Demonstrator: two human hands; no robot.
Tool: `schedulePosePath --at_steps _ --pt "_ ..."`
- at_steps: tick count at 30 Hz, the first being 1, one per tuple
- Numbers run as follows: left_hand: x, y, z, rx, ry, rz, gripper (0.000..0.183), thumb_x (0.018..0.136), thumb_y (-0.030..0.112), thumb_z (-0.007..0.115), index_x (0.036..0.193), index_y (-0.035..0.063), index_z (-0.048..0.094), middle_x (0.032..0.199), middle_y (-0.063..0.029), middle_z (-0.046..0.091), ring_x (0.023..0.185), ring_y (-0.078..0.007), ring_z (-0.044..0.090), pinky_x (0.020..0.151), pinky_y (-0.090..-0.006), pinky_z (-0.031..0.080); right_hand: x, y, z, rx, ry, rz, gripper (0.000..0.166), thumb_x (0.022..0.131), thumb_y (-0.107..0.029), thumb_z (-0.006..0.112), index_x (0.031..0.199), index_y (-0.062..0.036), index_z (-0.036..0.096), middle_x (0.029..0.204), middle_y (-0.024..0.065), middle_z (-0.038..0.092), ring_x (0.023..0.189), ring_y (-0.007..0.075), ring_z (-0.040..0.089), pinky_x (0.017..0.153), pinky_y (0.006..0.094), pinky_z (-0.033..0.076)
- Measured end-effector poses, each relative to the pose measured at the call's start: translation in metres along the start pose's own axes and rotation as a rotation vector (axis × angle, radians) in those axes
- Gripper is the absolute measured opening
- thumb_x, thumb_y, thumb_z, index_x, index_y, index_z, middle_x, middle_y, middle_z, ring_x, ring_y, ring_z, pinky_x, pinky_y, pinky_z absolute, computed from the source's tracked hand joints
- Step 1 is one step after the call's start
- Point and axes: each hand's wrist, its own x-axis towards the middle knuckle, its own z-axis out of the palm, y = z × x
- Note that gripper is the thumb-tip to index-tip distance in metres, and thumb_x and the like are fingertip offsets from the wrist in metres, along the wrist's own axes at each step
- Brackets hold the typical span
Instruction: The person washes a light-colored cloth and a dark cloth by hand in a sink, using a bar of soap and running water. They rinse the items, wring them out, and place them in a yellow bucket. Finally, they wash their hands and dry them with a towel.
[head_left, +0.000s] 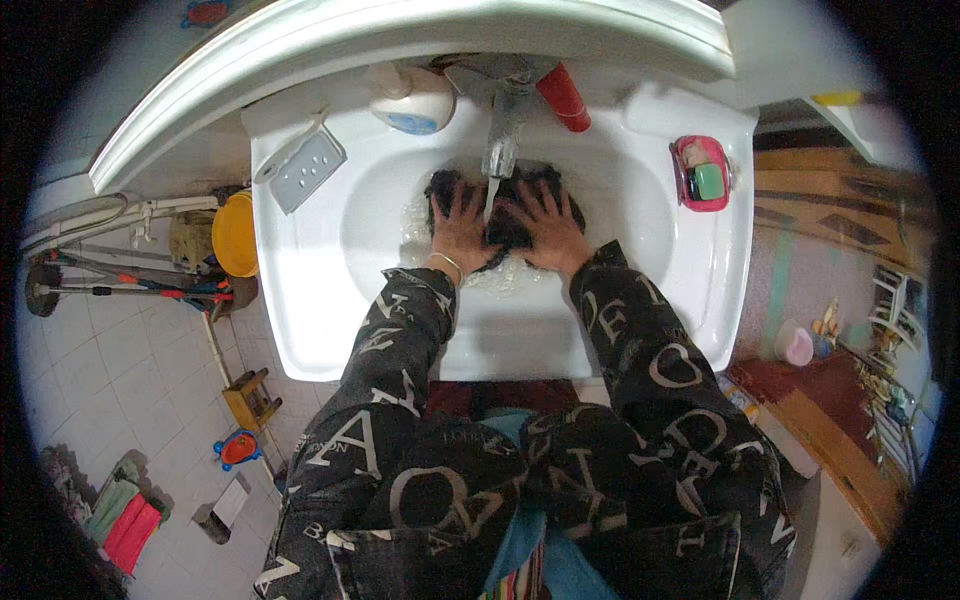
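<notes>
A black wet cloth (513, 231) lies in the bowl of a white washbasin (315, 330). My left hand (463, 234) presses flat on its left part, fingers spread, a light bracelet at the wrist. On the right part rests my right hand (553, 231), also palm down with its fingers apart. Between the two hands a stream of water (491, 199) falls from the metal faucet (501, 146) onto the cloth. Bubbly water surrounds the cloth. The hands cover much of it, so its exact kind cannot be told.
Along the basin's rim are a grey soap dish (307, 169), a white pump bottle (416, 101), a red tube or cup (564, 97) and a pink soap dish (716, 195) holding a green soap bar (709, 181). A yellow bucket (234, 234) is left of the basin.
</notes>
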Motion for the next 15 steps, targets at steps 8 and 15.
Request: schedulePosePath --at_steps 8,15 --pt "0.000 0.002 -0.011 -0.036 0.022 -0.038 0.080 0.076 0.052 0.055 0.143 0.0230 0.024 0.150 -0.0102 0.012 0.138 -0.0378 0.004 0.101 -0.0676 0.004 0.002 -0.008 -0.011 -0.076 -0.012 0.000 0.080 0.069 -0.041 0.068 0.139 -0.0217 0.032 0.149 0.0108 0.016 0.136 0.0383 0.013 0.107 0.0595 0.012" --pt "-0.039 0.039 -0.020 -0.058 -0.057 0.169 0.066 0.075 0.011 0.058 0.137 0.0126 0.034 0.140 -0.0166 0.030 0.128 -0.0400 0.028 0.103 -0.0514 0.025 -0.055 -0.011 -0.011 -0.017 -0.358 0.078 0.043 0.071 -0.014 0.068 0.111 -0.0079 0.054 0.123 0.0140 0.047 0.120 0.0330 0.042 0.093 0.0471 0.039"
